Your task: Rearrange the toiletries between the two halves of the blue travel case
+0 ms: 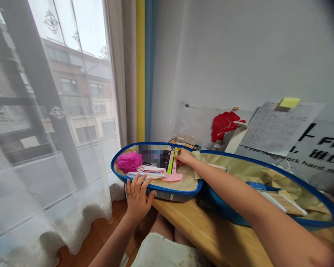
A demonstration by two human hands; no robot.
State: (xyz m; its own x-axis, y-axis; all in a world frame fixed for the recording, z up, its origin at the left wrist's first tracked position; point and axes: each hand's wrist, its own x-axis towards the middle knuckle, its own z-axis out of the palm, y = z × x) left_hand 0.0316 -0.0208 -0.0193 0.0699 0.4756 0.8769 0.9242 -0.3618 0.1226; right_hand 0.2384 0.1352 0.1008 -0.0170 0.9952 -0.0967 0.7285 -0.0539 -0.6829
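An open case [169,195] lies on the bench [183,219]. In its left half, the right hand [184,157] seems to pinch a pink-and-green strip [172,161] — fingertips partly hidden. The left hand [139,197] spreads wide at the near rim, beside white packets [153,171]; a magenta bundle [129,162] sits far left.

Holding the bare right forearm [233,187] outstretched, slanting forward and leftward, almost in line with the right hand [184,156]. Curling that hand's fingers [179,157] inward to the left, tips drawn together in a close pinch. Keeping the left forearm [115,239], bare too, angled forward and slightly rightward, with the left hand [139,194] lower and nearer, back upward, fingers spread loosely forward, thumb [150,199] set apart on the right.
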